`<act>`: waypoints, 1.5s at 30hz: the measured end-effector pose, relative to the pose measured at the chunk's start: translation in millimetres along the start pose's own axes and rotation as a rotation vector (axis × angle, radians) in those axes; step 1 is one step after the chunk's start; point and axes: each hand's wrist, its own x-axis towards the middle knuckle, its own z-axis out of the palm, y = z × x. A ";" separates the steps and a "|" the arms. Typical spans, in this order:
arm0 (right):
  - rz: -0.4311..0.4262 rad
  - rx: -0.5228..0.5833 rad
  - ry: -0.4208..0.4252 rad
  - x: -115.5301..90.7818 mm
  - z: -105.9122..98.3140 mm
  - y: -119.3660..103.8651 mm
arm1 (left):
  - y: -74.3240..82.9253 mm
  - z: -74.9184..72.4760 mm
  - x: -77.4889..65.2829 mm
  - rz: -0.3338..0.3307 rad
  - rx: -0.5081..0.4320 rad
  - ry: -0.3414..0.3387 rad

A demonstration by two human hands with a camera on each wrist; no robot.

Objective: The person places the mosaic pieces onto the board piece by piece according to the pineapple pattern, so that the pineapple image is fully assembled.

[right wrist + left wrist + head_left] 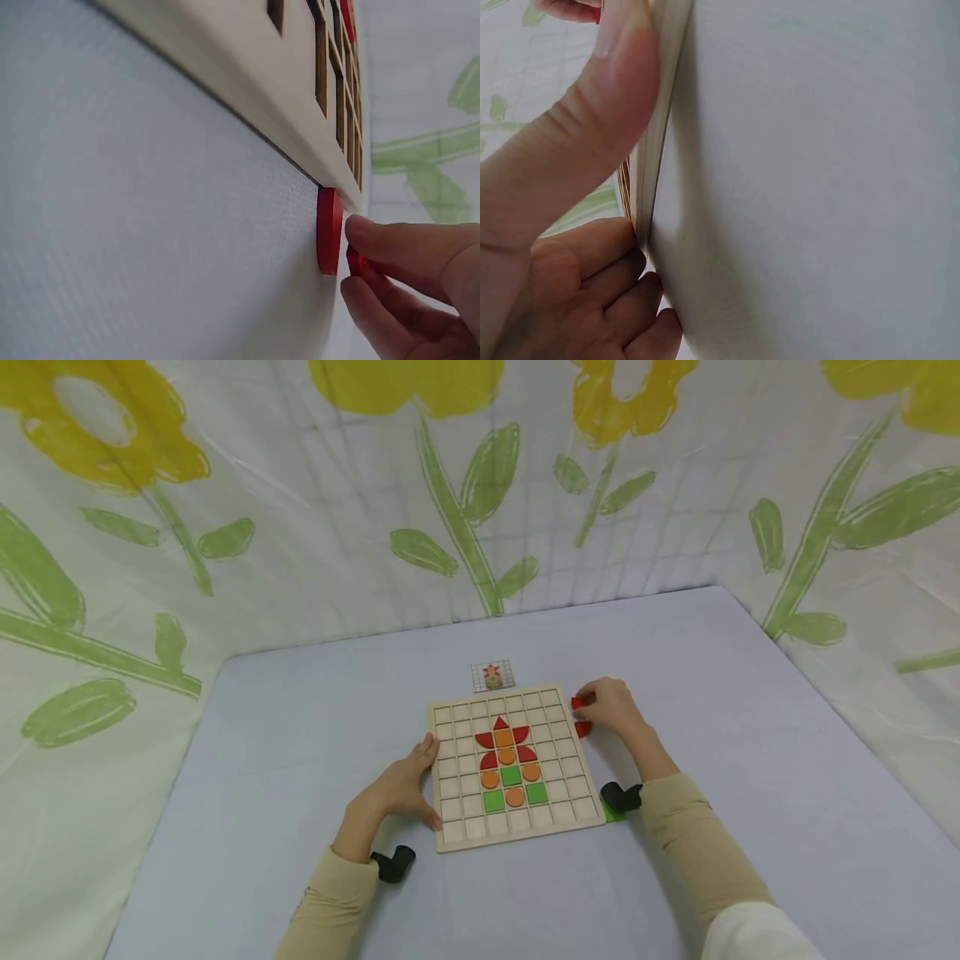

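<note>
A wooden grid board (pixel 525 837) lies on the table, bearing red, orange and green pieces in a figure topped by a red triangle (pixel 501 724). Along its left edge rests my left hand (pixel 397 785), thumb and fingers spread apart and touching the frame; the thumb (pixel 619 82) lies against the board's side. Off the upper right edge, my right hand (pixel 611 706) pinches a small red piece (pixel 354 260) between thumb and fingers, which partly cover it. Just below that hand, a red quarter-circle piece (pixel 582 729) lies beside the board.
Behind the board is a small pattern card (pixel 492 676) with a similar figure on a grid. A green piece (pixel 612 814) sits at the board's lower right corner, partly hidden by the black wrist camera (pixel 621 797). A flower-print curtain (pixel 300 568) hangs past the table's far edge.
</note>
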 end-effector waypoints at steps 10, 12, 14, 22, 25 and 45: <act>-0.011 0.052 -0.014 -18.7 0.5 -9.4 | 1.2 -0.5 -0.5 0.004 0.009 0.004; -0.017 0.078 -0.029 -23.0 2.5 -12.8 | 2.1 -1.1 -1.1 0.011 0.008 0.006; -0.018 0.102 -0.047 -27.5 4.5 -16.1 | 2.3 -1.5 -1.5 0.017 0.010 0.007; -0.067 0.122 -0.056 -46.6 8.7 -35.7 | 3.2 -2.9 -0.8 0.009 0.016 0.000; -0.089 0.121 -0.057 -54.0 10.8 -43.0 | 3.7 -3.3 -0.4 0.007 0.015 -0.004; -0.363 0.038 -0.149 -103.9 54.5 -93.4 | 0.5 -0.5 -0.1 0.024 0.020 -0.004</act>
